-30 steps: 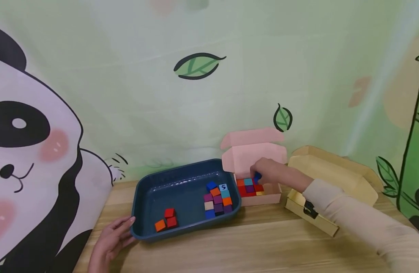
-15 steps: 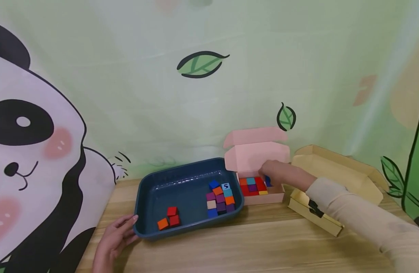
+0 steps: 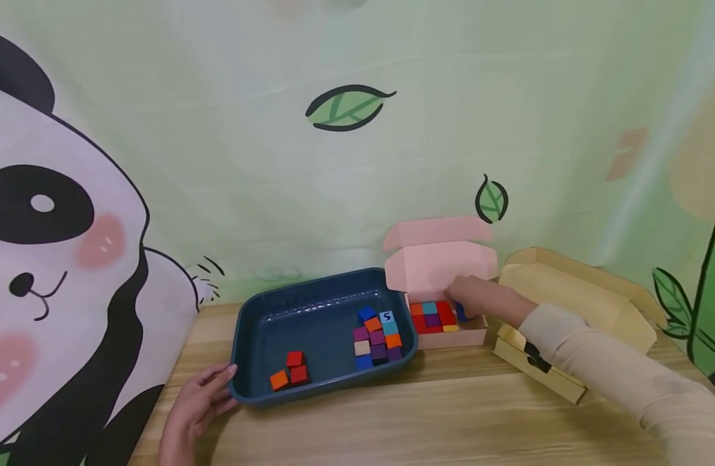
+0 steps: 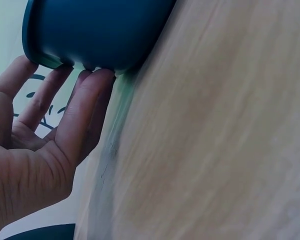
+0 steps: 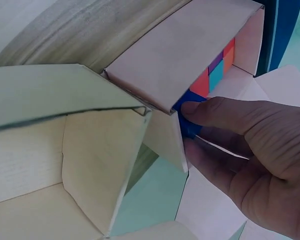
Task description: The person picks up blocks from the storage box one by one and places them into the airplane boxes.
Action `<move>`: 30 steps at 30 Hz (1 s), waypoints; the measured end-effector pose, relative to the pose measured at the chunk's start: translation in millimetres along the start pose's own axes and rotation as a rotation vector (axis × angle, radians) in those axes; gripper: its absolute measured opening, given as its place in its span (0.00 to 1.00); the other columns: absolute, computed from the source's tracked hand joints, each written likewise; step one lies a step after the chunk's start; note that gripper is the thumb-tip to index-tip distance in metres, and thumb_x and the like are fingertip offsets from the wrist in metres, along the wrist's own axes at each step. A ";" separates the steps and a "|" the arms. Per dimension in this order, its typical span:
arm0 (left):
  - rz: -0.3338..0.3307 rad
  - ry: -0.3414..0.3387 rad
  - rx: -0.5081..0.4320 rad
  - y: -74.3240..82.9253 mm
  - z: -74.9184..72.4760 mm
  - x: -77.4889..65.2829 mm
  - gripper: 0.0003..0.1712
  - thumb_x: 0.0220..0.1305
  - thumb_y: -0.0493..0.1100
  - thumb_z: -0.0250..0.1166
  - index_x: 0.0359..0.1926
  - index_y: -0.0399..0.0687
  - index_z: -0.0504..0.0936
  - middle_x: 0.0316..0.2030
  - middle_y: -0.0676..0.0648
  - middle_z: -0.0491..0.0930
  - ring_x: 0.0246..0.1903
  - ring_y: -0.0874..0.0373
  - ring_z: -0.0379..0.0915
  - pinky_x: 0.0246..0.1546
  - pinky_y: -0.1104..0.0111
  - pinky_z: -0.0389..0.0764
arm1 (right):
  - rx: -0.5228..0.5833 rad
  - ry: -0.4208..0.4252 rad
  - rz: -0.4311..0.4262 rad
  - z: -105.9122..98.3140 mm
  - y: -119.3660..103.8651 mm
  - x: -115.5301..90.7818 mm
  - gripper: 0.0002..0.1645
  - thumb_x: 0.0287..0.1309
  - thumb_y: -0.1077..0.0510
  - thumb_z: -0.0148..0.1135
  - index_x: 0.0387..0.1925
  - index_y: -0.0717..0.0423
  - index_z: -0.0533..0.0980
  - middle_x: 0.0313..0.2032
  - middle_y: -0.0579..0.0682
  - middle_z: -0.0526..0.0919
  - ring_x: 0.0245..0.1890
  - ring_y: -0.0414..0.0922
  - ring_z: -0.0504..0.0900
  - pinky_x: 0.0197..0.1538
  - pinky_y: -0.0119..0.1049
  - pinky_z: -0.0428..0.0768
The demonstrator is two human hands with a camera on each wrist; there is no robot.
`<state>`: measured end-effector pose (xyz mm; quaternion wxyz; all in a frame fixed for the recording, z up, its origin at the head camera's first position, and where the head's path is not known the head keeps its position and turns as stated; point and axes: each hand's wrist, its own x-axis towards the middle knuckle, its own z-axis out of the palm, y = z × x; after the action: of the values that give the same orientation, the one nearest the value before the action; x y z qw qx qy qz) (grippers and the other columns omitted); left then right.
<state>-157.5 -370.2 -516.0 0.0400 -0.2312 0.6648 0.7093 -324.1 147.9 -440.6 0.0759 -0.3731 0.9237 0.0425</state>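
Blue cube sits at the right end of the pink box, pinched between thumb and fingers of the right hand; in the head view only a sliver of it shows under the knuckles, so the grip reads properly only from the right wrist camera. That wrist view has the box wall covering most of the cube, and the fingertips themselves are partly cut off by the wall edge. Inside the box, red, orange, teal, purple and yellow cubes are packed in rows; the exact count is hidden by the hand and the near wall. Left hand lies relaxed, fingers nearly straight, with fingertips touching the near left corner of the dark blue tray; it grips nothing. The wrist view shows only the tray's outer wall and rim. Tray holds a cluster of mixed cubes by its right wall, one marked 5, plus three red and orange cubes near the front. Open tan box stands just right of the pink one, partly covered by the cream sleeve. All of it rests on a wooden table.
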 end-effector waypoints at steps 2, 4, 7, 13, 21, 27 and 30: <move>-0.001 -0.002 -0.001 -0.2 -0.1 0.1 0.21 0.54 0.52 0.71 0.48 0.50 0.81 0.38 0.49 0.81 0.36 0.54 0.81 0.38 0.58 0.82 | -0.012 -0.004 -0.001 3.3 -0.9 0.4 0.12 0.43 0.69 0.70 0.27 0.54 0.75 0.25 0.46 0.77 0.27 0.44 0.71 0.33 0.34 0.76; -0.002 -0.001 -0.010 -0.9 -0.2 -0.4 0.19 0.54 0.51 0.71 0.46 0.50 0.81 0.38 0.49 0.81 0.36 0.54 0.81 0.38 0.57 0.82 | -0.007 -0.012 0.000 6.8 -2.2 1.0 0.12 0.44 0.69 0.70 0.29 0.54 0.75 0.25 0.47 0.77 0.28 0.45 0.71 0.34 0.35 0.76; -0.002 -0.004 -0.010 -2.2 -1.9 -2.1 0.18 0.55 0.50 0.70 0.46 0.51 0.81 0.38 0.50 0.81 0.36 0.54 0.81 0.38 0.58 0.82 | 0.012 -0.024 -0.001 10.5 -5.4 1.9 0.14 0.44 0.67 0.71 0.34 0.55 0.76 0.27 0.48 0.77 0.29 0.47 0.72 0.35 0.36 0.77; -0.008 0.002 -0.010 -4.0 -3.5 -3.6 0.21 0.55 0.51 0.70 0.48 0.50 0.80 0.39 0.49 0.81 0.36 0.55 0.81 0.38 0.58 0.82 | 0.082 -0.025 -0.002 16.7 -9.5 2.2 0.20 0.46 0.68 0.70 0.43 0.53 0.76 0.29 0.49 0.78 0.30 0.45 0.73 0.35 0.35 0.77; -0.003 -0.012 -0.016 -2.7 -0.2 -3.3 0.19 0.56 0.51 0.70 0.47 0.50 0.80 0.38 0.50 0.81 0.36 0.55 0.81 0.38 0.58 0.82 | 0.096 0.001 -0.010 19.1 -5.2 1.1 0.18 0.43 0.68 0.73 0.36 0.55 0.76 0.30 0.49 0.78 0.32 0.46 0.73 0.35 0.36 0.78; 0.003 -0.014 -0.029 -1.6 1.1 -1.6 0.15 0.56 0.50 0.70 0.43 0.53 0.81 0.37 0.51 0.81 0.36 0.56 0.81 0.38 0.58 0.82 | 0.093 0.003 -0.012 15.0 -5.5 0.2 0.15 0.43 0.68 0.73 0.31 0.55 0.75 0.29 0.49 0.79 0.31 0.46 0.73 0.36 0.36 0.78; 0.000 -0.006 -0.030 -2.2 1.5 -0.1 0.14 0.55 0.50 0.70 0.42 0.55 0.82 0.37 0.51 0.81 0.36 0.55 0.81 0.38 0.58 0.82 | 0.096 0.013 -0.001 13.5 -7.0 -0.2 0.14 0.44 0.68 0.73 0.31 0.55 0.76 0.30 0.50 0.79 0.32 0.46 0.72 0.37 0.36 0.78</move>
<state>-157.1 -368.5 -518.0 0.0384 -0.2295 0.6539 0.7199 -317.6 144.8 -454.0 0.0878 -0.3697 0.9250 -0.0044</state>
